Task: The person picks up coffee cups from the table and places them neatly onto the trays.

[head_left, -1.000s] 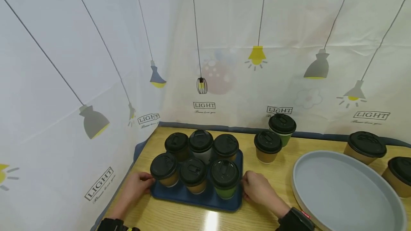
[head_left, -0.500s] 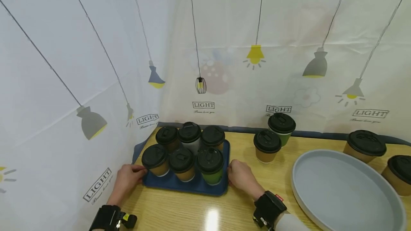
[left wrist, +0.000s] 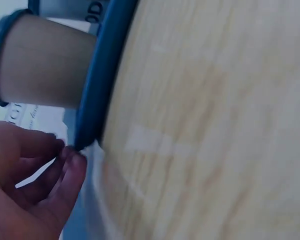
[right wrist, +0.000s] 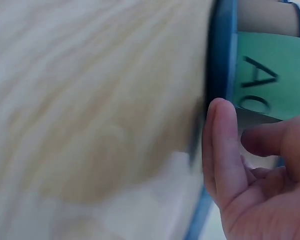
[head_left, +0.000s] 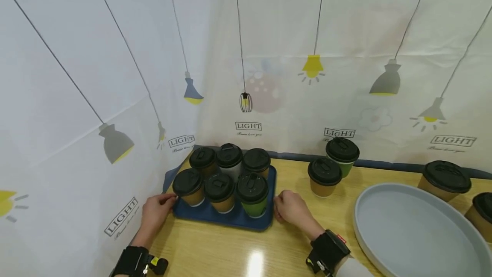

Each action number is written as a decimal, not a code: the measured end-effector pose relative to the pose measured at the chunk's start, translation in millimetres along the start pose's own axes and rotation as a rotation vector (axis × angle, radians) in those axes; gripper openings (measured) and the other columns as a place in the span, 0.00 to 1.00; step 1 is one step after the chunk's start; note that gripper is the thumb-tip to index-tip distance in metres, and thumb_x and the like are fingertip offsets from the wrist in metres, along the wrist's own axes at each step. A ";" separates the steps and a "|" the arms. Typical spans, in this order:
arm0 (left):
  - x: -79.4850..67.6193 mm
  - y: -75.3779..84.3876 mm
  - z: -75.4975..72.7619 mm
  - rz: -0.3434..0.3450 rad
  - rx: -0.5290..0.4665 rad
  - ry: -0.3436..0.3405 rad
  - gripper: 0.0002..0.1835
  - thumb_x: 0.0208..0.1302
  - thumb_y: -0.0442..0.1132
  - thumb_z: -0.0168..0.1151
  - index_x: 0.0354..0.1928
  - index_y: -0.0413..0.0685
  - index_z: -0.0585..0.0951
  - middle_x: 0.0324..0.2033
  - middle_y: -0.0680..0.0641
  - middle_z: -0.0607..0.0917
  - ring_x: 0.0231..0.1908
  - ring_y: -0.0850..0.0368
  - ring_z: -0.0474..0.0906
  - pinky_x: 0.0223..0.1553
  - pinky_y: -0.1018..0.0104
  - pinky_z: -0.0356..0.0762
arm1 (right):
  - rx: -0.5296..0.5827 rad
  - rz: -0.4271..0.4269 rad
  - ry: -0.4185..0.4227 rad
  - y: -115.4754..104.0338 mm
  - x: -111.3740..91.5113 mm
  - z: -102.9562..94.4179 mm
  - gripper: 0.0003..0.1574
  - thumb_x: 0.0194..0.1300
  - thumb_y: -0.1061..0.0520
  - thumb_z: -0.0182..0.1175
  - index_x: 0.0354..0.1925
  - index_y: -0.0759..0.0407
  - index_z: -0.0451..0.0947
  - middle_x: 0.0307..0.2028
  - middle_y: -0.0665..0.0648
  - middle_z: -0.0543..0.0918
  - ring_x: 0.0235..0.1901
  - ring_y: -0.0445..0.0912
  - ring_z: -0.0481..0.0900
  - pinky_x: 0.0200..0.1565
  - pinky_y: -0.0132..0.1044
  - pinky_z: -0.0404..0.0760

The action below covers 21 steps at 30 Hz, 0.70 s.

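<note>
A dark blue tray (head_left: 238, 224) lies on the wooden table with two rows of lidded paper cups on it. Among them are a green cup (head_left: 254, 207) at the front right, a brown cup (head_left: 222, 205) at front centre and another brown cup (head_left: 192, 195) at the front left. My left hand (head_left: 155, 213) pinches the tray's left edge, thumb and fingertips close together at the rim in the left wrist view. At the right edge is my right hand (head_left: 294, 210); the right wrist view shows its fingers straight against the rim, the thumb held apart.
A large round grey tray (head_left: 419, 230) stands at the right. Behind it sit two brown lidded cups (head_left: 438, 185). Another brown cup (head_left: 323, 187) and a green cup (head_left: 346, 168) stand near the back edge. A printed curtain (head_left: 288, 89) hangs behind and at the left.
The blue tray with its cups has slid back and left toward the corner, both hands moving along. Over the last half second it barely moves, and the right thumb is off the rim.
</note>
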<state>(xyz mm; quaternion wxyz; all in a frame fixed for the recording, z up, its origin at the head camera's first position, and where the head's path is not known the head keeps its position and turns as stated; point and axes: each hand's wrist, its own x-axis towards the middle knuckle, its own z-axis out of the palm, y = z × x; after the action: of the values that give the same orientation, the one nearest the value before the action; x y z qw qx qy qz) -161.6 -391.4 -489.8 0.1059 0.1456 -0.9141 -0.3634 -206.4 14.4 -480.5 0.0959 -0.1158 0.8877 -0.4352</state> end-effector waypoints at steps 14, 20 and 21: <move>-35.7 56.2 -6.3 0.128 -0.246 0.446 0.13 0.74 0.33 0.59 0.55 0.38 0.84 0.54 0.42 0.82 0.52 0.55 0.78 0.44 0.80 0.71 | -0.205 -0.104 0.109 -3.7 -66.9 -82.2 0.08 0.76 0.56 0.59 0.42 0.58 0.83 0.25 0.45 0.79 0.24 0.40 0.75 0.28 0.37 0.75; -51.7 93.3 -5.3 0.398 -0.339 0.566 0.11 0.68 0.22 0.59 0.49 0.34 0.85 0.54 0.41 0.80 0.52 0.67 0.73 0.46 0.82 0.73 | -0.297 -0.055 0.154 17.4 -97.3 -124.8 0.11 0.78 0.53 0.59 0.47 0.58 0.84 0.37 0.49 0.86 0.32 0.42 0.81 0.34 0.43 0.81; -54.7 99.4 -4.2 0.454 -0.337 0.576 0.12 0.67 0.21 0.60 0.48 0.34 0.85 0.54 0.39 0.80 0.51 0.67 0.74 0.46 0.82 0.73 | -0.314 -0.045 0.166 23.0 -101.7 -132.1 0.11 0.78 0.53 0.59 0.47 0.58 0.84 0.38 0.50 0.87 0.34 0.43 0.82 0.34 0.44 0.82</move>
<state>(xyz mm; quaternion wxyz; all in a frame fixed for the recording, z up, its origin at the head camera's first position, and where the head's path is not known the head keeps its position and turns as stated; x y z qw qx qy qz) -128.1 -306.4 -422.5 0.4578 0.0166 -0.7834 -0.4201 -147.9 156.6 -412.1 -0.0067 -0.1127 0.9468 -0.3015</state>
